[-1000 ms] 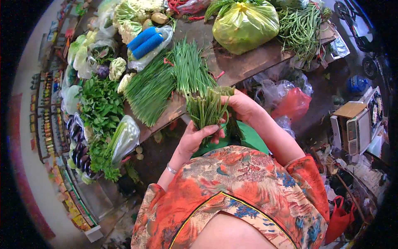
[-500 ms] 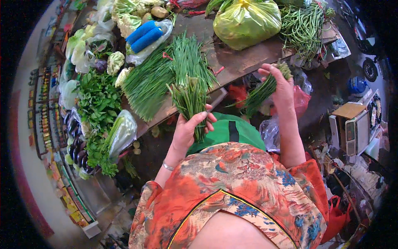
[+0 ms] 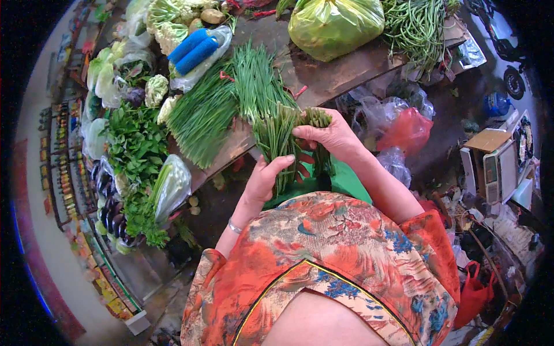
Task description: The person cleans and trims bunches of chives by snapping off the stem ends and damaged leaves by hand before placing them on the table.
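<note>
1. In the head view, a brown tabletop (image 3: 340, 75) spans the far side, with leafy greens (image 3: 135, 135) toward the left and shelves (image 3: 60, 167) farther left.
2. The left hand (image 3: 264, 180) is closed around a bundle of green stems (image 3: 276, 138), just nearer than the long thin greens (image 3: 254, 86).
3. The right hand (image 3: 334, 138) curls around a smaller bunch (image 3: 317, 119) just right, thumb tip beside the larger bundle.
4. The tabletop's edge slants from near left to far right; a red plastic bag (image 3: 407, 131) lies right, apart from the hands.
</note>
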Motion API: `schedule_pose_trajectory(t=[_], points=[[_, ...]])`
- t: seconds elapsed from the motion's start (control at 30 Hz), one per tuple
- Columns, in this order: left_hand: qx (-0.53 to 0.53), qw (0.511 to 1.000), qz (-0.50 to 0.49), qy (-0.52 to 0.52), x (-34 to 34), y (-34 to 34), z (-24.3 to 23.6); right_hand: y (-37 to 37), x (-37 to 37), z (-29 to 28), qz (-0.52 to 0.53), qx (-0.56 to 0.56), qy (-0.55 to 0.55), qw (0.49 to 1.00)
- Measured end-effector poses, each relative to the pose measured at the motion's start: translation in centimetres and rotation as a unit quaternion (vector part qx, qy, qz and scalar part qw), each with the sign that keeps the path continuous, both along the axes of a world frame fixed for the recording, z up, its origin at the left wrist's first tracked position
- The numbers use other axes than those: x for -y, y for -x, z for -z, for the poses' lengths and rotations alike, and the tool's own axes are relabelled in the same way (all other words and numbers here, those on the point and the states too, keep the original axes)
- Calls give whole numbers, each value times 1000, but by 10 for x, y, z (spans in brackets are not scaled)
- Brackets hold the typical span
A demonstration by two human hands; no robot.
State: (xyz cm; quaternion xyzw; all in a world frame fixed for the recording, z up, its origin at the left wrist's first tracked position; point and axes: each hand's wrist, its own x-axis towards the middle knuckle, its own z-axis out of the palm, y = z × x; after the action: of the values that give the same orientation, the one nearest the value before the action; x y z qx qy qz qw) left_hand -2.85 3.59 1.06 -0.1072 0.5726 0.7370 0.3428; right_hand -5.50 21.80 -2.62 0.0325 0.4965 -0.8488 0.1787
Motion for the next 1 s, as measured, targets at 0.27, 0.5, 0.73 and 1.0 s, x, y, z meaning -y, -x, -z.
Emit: schedule_pose_trajectory(t=[0.27, 0.5, 0.73, 1.0], points=[[-49, 993, -98, 49, 15, 4, 3, -1, -7, 26, 27, 5, 48, 998], [-46, 995, -75, 51, 14, 7, 5, 1, -13, 34, 19, 7, 30, 999], [-47, 996, -50, 56, 15, 6, 13, 11, -29, 15, 193, 104, 152, 964], [-54, 995, 14, 87, 7, 6, 12, 11, -7, 12, 45, -25, -16, 999]])
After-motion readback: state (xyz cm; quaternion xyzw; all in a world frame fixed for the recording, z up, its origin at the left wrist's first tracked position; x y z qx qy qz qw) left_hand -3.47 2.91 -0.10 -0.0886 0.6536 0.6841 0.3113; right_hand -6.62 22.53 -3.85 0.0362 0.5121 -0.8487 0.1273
